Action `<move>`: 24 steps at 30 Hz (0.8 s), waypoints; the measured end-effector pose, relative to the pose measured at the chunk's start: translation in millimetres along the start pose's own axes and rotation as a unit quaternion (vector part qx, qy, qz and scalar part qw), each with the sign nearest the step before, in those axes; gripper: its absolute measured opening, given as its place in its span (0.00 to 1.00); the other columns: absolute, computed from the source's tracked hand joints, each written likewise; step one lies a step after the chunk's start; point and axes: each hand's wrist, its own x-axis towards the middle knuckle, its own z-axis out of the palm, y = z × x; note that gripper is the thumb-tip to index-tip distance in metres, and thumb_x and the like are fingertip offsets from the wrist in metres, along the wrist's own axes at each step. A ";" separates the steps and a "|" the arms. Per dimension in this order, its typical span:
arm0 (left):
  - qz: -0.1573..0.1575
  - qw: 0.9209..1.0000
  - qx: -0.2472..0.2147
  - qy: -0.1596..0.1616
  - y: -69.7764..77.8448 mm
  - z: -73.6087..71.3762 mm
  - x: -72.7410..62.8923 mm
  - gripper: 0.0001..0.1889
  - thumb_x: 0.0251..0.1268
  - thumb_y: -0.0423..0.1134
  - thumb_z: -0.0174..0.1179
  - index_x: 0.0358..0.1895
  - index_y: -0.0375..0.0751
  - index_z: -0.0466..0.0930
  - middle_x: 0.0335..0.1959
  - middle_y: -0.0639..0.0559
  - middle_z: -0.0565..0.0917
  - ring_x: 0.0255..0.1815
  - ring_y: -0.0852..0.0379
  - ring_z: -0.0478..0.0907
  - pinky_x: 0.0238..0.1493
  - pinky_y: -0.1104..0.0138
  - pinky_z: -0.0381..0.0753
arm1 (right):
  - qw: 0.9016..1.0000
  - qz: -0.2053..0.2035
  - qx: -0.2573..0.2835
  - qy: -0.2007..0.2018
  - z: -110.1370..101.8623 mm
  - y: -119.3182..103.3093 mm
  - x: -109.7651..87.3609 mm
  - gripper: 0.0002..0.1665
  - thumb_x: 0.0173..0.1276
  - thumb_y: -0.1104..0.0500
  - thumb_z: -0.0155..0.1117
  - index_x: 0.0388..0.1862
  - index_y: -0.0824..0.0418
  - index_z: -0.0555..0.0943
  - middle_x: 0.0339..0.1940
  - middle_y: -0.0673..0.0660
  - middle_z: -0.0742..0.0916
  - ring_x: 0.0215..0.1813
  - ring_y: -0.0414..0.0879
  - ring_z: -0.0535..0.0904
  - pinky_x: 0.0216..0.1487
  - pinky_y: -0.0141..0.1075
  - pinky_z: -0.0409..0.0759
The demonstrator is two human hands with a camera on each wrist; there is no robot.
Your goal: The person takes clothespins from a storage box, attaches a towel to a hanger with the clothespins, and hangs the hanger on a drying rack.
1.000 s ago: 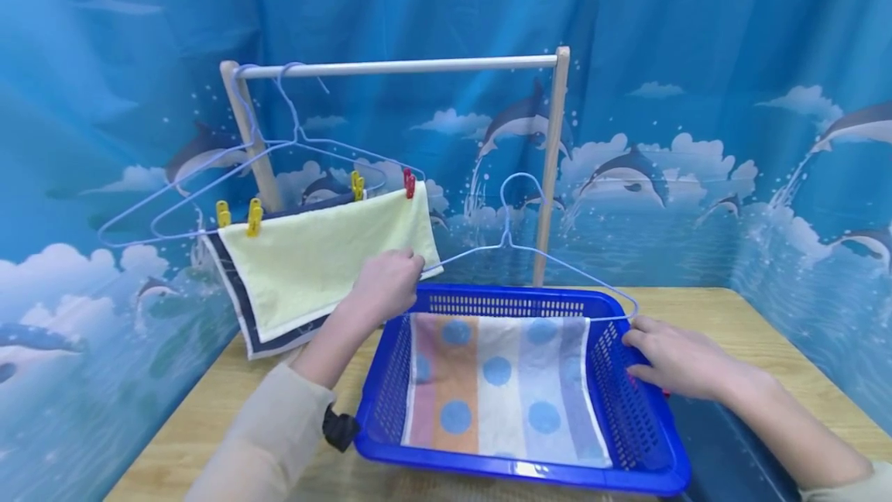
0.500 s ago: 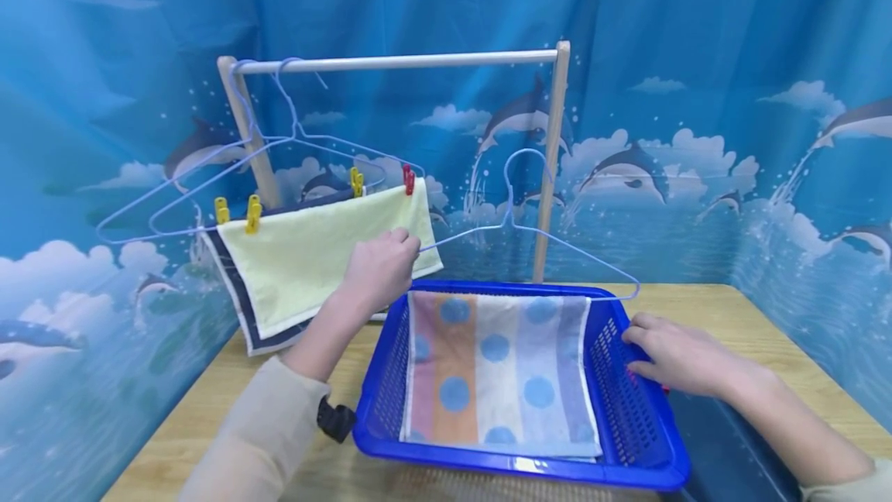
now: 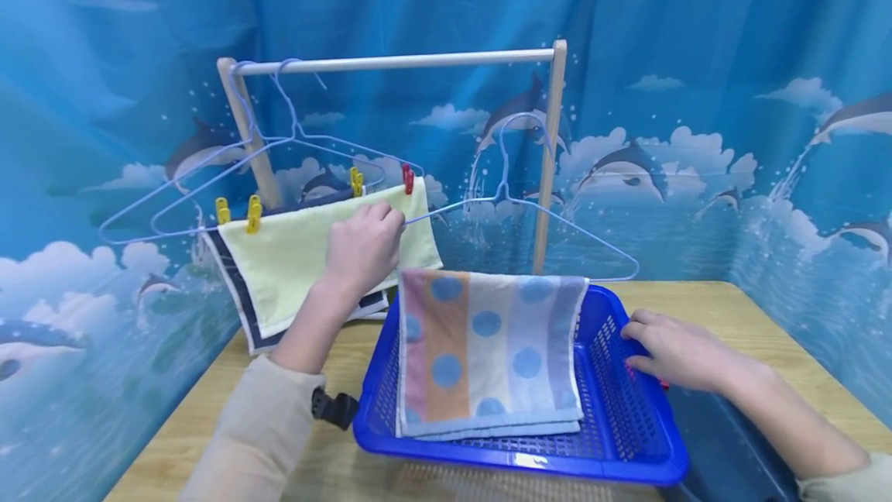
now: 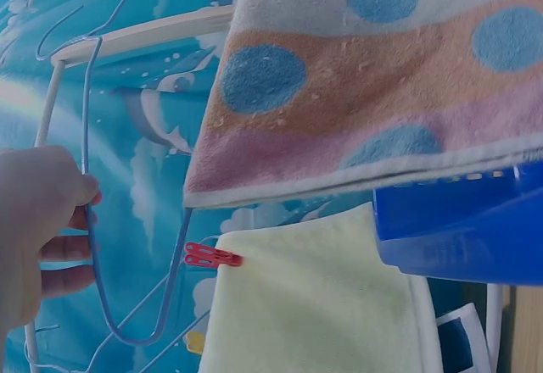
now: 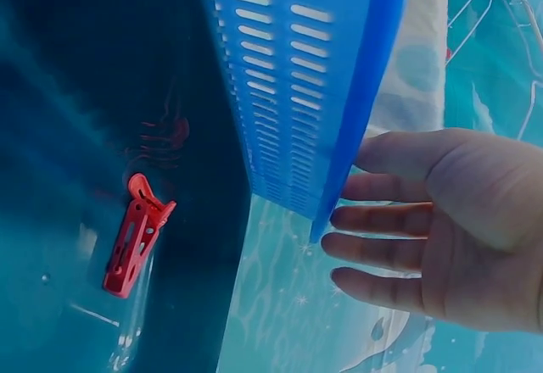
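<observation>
My left hand [image 3: 365, 245] grips the left end of a light blue wire clothes hanger [image 3: 502, 194], with its fingers round the wire in the left wrist view. A striped towel [image 3: 488, 343] with blue dots is folded over the hanger's bottom bar and hangs above and partly inside a blue plastic basket [image 3: 627, 473]. My right hand [image 3: 672, 351] rests on the basket's right rim; in the right wrist view its fingers [image 5: 382, 250] look straight against that rim. The hanger's hook stands free in front of the rack's right post.
A drying rack [image 3: 390, 63] bears two hangers with a pale yellow towel [image 3: 327, 254] and a dark towel [image 3: 244, 316], held by yellow clothespins [image 3: 254, 214] and a red clothespin [image 3: 407, 179]. Beside the basket, a dark bin [image 3: 725, 440] holds a red clothespin [image 5: 138, 237].
My left hand has raised the hanger, moving slightly left. The towel has risen with it, its lower edge lifting off the basket's near side. My right hand stays at the rim.
</observation>
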 end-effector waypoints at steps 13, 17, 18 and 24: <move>-0.018 0.997 -0.021 0.068 -3.1 -0.2 2.1 0.05 0.61 0.35 0.58 0.33 0.37 0.81 0.31 0.45 0.80 0.28 0.47 0.75 0.15 0.59 0.72 | 0.998 0.037 0.051 -0.008 0.0 11.7 3.3 0.14 0.60 0.57 0.65 0.42 0.62 0.80 0.35 0.51 0.80 0.35 0.45 0.78 0.34 0.43 0.77; -0.001 0.996 -0.013 0.088 -2.1 -0.2 4.0 0.04 0.60 0.34 0.58 0.33 0.37 0.80 0.30 0.45 0.80 0.27 0.47 0.75 0.15 0.59 0.72 | 0.997 0.038 0.061 0.002 1.6 16.1 1.5 0.13 0.61 0.57 0.65 0.42 0.63 0.80 0.36 0.51 0.81 0.37 0.48 0.79 0.37 0.45 0.78; 0.001 0.996 -0.011 0.092 -1.8 -0.4 4.5 0.05 0.60 0.34 0.58 0.33 0.36 0.80 0.30 0.45 0.80 0.27 0.47 0.75 0.15 0.60 0.72 | 0.997 0.037 0.062 0.006 2.2 17.7 0.9 0.12 0.61 0.57 0.64 0.42 0.62 0.80 0.36 0.51 0.81 0.37 0.48 0.79 0.37 0.46 0.78; 0.005 0.994 -0.006 0.109 -0.5 -0.1 5.3 0.05 0.60 0.34 0.58 0.33 0.36 0.81 0.29 0.44 0.80 0.26 0.47 0.75 0.14 0.60 0.72 | 0.996 0.054 0.068 0.013 5.6 26.1 -1.0 0.10 0.62 0.59 0.62 0.40 0.63 0.80 0.35 0.53 0.82 0.37 0.50 0.79 0.37 0.48 0.77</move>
